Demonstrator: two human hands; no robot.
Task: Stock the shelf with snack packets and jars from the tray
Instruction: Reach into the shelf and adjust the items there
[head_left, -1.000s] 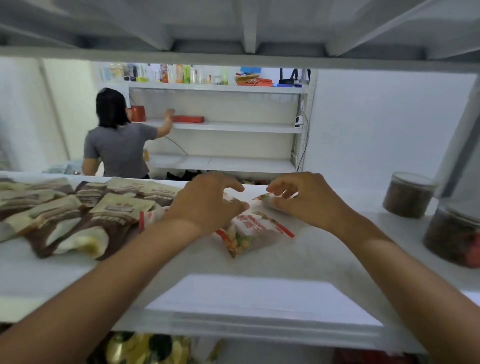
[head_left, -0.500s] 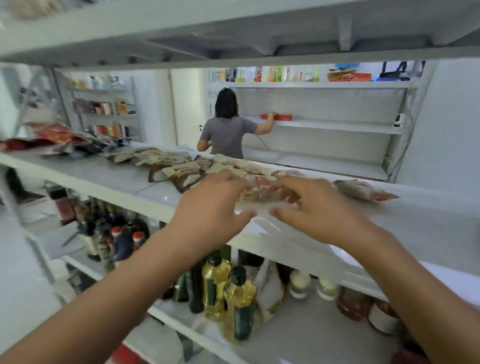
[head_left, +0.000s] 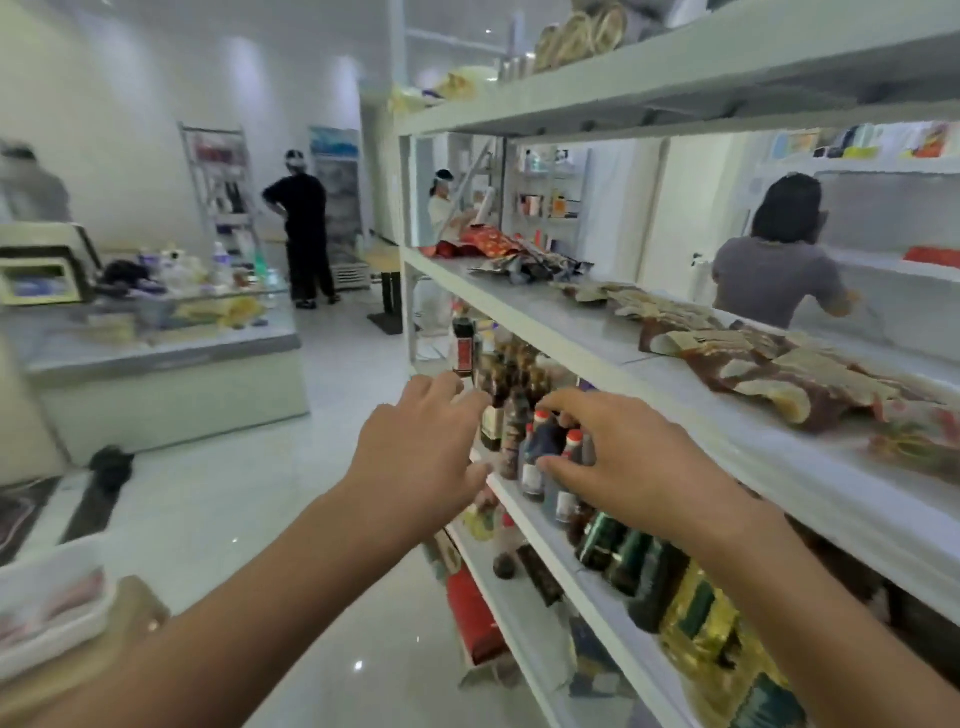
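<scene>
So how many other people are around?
4: blurred figure far left, person in black mid-room, person in white past the shelf end, person in grey behind it. More may be hidden.

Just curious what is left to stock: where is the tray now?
In the head view, the white tray sits at the far lower left, on a brown surface, across the aisle from the shelf.

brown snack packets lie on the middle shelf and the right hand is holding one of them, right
No. The right hand holds nothing: its fingers are loosely curled in the air. The head view shows this. The brown snack packets do lie on the middle shelf.
</scene>
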